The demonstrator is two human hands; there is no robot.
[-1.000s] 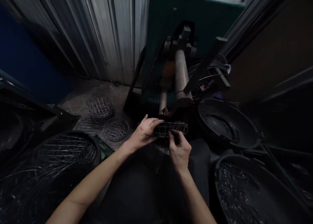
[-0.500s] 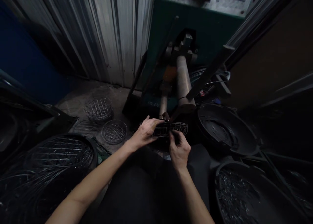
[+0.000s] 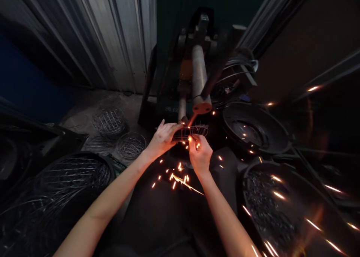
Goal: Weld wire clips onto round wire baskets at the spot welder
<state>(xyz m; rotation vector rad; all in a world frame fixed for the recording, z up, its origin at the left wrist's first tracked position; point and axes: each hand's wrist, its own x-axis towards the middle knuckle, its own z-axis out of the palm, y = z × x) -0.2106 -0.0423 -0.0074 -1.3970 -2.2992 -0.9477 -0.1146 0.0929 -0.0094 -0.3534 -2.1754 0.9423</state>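
wire frame (image 3: 200, 129): centre, under metal cylinder (image 3: 199, 73), long axis 9-to-3 o'clock | left hand (image 3: 164, 138): frame at 3 o'clock, thumb and fingers part-open around its 9 o'clock end | right hand (image 3: 200, 153): frame at 11 o'clock, fingertips pinched at near side, exact hold unclear | both touching, neither clearly nearer | sparks (image 3: 180, 178): 6 o'clock

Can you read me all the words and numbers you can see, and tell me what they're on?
None can be read for sure.
A short row of pale marks low on the dark green machine: looks like letters or numbers, but too small and blurred to read.
I see no writing on the wire piece in the hands, or on the round black tub at the right.
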